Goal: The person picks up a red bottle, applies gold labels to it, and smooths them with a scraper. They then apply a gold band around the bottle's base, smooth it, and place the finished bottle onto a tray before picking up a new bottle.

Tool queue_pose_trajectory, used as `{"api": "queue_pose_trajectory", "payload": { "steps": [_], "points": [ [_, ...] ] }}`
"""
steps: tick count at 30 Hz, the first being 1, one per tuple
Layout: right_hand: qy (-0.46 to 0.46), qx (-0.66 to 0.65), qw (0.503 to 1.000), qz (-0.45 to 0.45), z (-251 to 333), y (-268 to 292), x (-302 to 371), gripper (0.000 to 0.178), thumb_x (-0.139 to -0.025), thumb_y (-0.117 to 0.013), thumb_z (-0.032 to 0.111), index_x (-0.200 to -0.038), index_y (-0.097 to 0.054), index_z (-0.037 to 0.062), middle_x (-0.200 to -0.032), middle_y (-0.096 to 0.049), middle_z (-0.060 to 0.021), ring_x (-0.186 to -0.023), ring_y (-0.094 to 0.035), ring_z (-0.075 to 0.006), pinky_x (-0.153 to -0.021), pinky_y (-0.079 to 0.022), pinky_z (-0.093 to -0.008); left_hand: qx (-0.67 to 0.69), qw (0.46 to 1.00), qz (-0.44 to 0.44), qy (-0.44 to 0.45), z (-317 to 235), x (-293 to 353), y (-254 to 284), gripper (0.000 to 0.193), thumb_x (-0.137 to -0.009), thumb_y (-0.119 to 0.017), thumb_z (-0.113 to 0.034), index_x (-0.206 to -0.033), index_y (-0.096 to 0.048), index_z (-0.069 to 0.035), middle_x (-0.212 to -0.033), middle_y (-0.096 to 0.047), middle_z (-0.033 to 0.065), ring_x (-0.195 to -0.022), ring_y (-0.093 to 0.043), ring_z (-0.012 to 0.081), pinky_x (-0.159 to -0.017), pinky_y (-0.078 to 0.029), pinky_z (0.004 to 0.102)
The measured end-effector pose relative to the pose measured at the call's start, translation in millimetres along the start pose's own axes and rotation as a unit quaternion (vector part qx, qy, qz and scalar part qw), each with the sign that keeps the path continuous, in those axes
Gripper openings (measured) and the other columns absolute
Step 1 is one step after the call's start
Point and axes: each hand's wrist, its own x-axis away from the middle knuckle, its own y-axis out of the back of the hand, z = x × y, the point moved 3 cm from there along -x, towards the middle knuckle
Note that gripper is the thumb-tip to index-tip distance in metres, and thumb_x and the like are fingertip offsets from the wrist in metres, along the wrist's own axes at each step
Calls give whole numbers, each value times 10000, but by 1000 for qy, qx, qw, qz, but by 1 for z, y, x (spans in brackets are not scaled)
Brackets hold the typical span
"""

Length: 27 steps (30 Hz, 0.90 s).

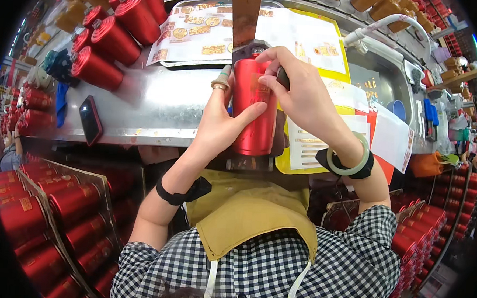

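A glossy red metal canister (244, 130) lies in front of me on a dark support, its neck pointing away. My left hand (221, 113) holds it steady, thumb across the upper face and fingers along its left side; one finger wears a finger cot and a ring. Near the canister's far end, my right hand (301, 85) is closed round a small dark object (282, 78), mostly hidden in the palm, whose kind I cannot make out. The right thumb and index finger touch the red surface beside a faint gold decal (256, 85).
Behind lies a tray with a sheet of gold decals (199, 31). Several red canisters (115, 40) stand at the left, near a phone (91, 121). At right are papers on a yellow board (283, 161), a basin (385, 81) and a white pipe (385, 22). Crates of canisters (58, 193) flank me.
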Motion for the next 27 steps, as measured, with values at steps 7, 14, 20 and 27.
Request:
{"api": "queue_pose_trajectory", "payload": {
  "steps": [7,14,20,27],
  "points": [
    [-110,-59,986,-108,-35,-7,4,362,-920,-760,207,-1150,-596,-18,-1004,-646,-134,-918,-628,-243,-822,-517,-367,102,990,40,92,-12,-1,-2,836,-924,-796,-173,-1562,-295,28,-1471,-509,184,-1378,-508,234,-1130,-448,391],
    [-238,-256,929,-119,-40,-34,18,436,-873,-873,308,-1043,-539,84,-938,-453,38,-850,-419,-62,-740,-381,-218,87,993,25,72,1,-2,-3,860,-917,-795,-128,-1581,-266,10,-1514,-468,173,-1401,-485,232,-1157,-431,400],
    [-246,-263,926,-110,-39,-34,19,421,-864,-879,274,-1042,-546,87,-937,-453,39,-865,-417,-64,-763,-378,-221,127,988,31,77,-2,-3,-5,876,-916,-792,-111,-1590,-245,8,-1523,-461,174,-1410,-478,232,-1162,-427,400],
    [-236,-296,917,-125,-41,-36,19,381,-878,-865,238,-1032,-549,92,-934,-446,42,-869,-408,-67,-786,-368,-219,121,990,25,65,0,-2,-5,880,-916,-787,-97,-1596,-236,-5,-1520,-462,182,-1399,-492,241,-1153,-437,400]
  ]
}}
